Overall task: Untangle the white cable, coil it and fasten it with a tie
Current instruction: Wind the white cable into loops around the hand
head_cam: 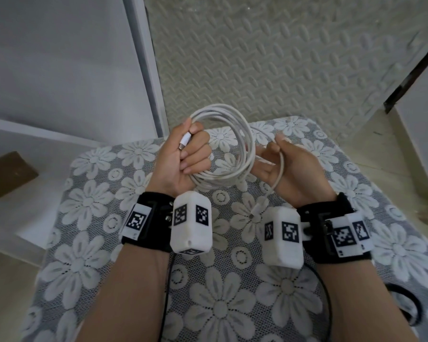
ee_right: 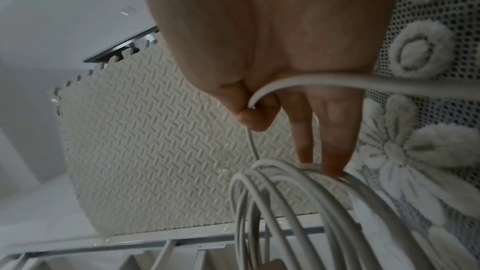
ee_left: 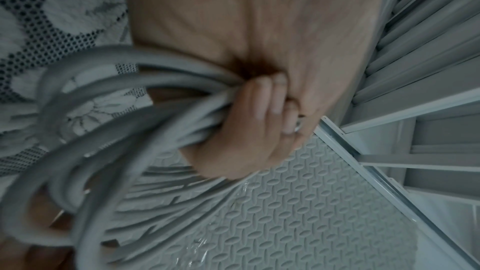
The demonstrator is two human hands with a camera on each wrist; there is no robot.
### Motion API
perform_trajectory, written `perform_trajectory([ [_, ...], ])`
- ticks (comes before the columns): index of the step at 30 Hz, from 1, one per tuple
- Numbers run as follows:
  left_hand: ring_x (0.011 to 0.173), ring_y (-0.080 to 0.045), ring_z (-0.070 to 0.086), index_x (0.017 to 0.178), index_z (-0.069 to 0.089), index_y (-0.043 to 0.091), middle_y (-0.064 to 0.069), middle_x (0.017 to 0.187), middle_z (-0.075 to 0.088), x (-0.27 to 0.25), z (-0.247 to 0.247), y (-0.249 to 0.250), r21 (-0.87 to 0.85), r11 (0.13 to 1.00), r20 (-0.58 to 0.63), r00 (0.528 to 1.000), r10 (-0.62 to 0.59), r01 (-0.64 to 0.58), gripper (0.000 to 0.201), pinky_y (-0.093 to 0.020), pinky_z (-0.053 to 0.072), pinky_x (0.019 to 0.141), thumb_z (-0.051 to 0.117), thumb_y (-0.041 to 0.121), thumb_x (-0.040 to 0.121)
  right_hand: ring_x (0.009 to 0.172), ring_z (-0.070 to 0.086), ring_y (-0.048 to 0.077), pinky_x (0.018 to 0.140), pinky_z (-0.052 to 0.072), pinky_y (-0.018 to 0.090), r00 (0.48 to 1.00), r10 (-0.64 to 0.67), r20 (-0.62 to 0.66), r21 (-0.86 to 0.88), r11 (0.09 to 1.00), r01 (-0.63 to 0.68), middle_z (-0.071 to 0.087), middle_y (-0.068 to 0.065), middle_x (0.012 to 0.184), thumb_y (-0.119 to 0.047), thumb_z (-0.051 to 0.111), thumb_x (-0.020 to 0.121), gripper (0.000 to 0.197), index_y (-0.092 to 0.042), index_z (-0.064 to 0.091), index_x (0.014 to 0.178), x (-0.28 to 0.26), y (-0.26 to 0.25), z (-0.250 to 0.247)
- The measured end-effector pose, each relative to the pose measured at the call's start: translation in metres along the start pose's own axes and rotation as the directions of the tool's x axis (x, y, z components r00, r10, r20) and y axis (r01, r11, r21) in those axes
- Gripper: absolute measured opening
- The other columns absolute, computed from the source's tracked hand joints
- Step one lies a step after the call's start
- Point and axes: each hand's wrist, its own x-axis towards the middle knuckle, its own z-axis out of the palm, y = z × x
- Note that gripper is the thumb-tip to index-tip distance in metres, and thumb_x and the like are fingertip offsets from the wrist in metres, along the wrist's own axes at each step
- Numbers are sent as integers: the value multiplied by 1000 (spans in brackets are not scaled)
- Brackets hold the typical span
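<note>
The white cable (head_cam: 242, 134) is wound into a round coil of several loops held above the table. My left hand (head_cam: 183, 156) grips the coil's left side, fingers curled round the bundle (ee_left: 182, 114), with one plug (head_cam: 184, 141) lying across its palm. My right hand (head_cam: 284, 164) pinches the loose end strand (ee_right: 255, 98) between thumb and forefinger while its other fingers (ee_right: 335, 151) touch the coil's right side (ee_right: 298, 192). The second plug (head_cam: 257, 209) dangles below the right palm. No tie is visible.
A lace cloth with white flowers (head_cam: 220, 304) covers the table. Beyond its far edge lies a ribbed foam floor mat (head_cam: 269, 58). White furniture (head_cam: 59, 70) stands at the left with a brown box (head_cam: 9, 174) low down.
</note>
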Motion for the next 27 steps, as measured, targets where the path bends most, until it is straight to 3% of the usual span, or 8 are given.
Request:
perform_trajectory([
  [4, 34, -5, 22, 75, 48, 10, 2, 43, 42, 0, 0, 0, -145, 989, 57, 998, 19, -11, 24, -15, 25, 29, 41, 25, 94, 100, 68, 33, 87, 48, 38, 999, 47, -5, -93, 995, -47, 68, 25, 108, -33, 32, 101, 41, -17, 38, 64, -2, 0, 6],
  [10, 35, -4, 22, 75, 45, 12, 4, 43, 40, 1, 1, -1, -90, 995, 27, 998, 55, -52, 26, -14, 29, 31, 36, 27, 96, 90, 70, 36, 77, 59, 42, 1000, -14, 8, -157, 987, 15, 71, 24, 92, -45, 50, 85, 38, -12, 50, 66, -1, 7, 18],
  [12, 34, -4, 22, 76, 42, 14, 6, 42, 38, 2, 1, -1, -18, 998, -5, 998, 64, -64, 27, -14, 31, 33, 32, 28, 97, 87, 71, 34, 77, 59, 44, 998, -55, 16, -189, 980, 57, 71, 21, 88, -39, 57, 79, 34, -5, 61, 78, -3, 7, 20],
  [14, 33, -3, 28, 76, 39, 15, 7, 43, 37, 2, 3, -2, 39, 997, -21, 998, 61, -60, 27, -14, 34, 37, 29, 28, 98, 83, 71, 30, 78, 59, 44, 996, -92, 14, -212, 973, 93, 71, 18, 84, -27, 63, 79, 28, -1, 55, 87, -3, 8, 19],
  [16, 35, -2, 34, 76, 38, 15, 8, 44, 37, 3, 5, -3, 92, 995, -48, 998, 51, -46, 29, -16, 37, 41, 26, 29, 100, 78, 71, 27, 75, 59, 42, 991, -134, -1, -192, 973, 132, 71, 16, 79, -11, 63, 84, 18, -10, 45, 82, -1, 9, 16],
  [18, 38, -4, 36, 76, 39, 15, 7, 47, 39, 2, 5, -3, 136, 990, -77, 996, 37, -26, 31, -19, 41, 46, 25, 28, 100, 71, 70, 24, 69, 60, 38, 987, -159, -14, -182, 971, 154, 69, 13, 74, -1, 56, 90, 27, -14, 36, 78, 1, 11, 13],
  [23, 49, -12, 47, 74, 47, 12, 1, 55, 47, -2, -1, 0, 169, 984, -115, 993, -42, 61, 29, -30, 51, 63, 32, 23, 97, 65, 67, 22, 79, 58, 44, 982, -190, 4, -162, 969, 188, 63, 9, 70, 0, 46, 95, 17, -12, 37, 87, 2, 11, 12],
  [27, 58, -20, 55, 67, 51, 11, -5, 58, 53, -7, -4, 5, 187, 974, -163, 982, -99, 129, 21, -39, 53, 74, 44, 20, 84, 62, 62, 20, 67, 58, 34, 983, -183, 18, -148, 972, 184, 59, 8, 69, -1, 42, 97, 14, -7, 42, 110, 1, 10, 10],
])
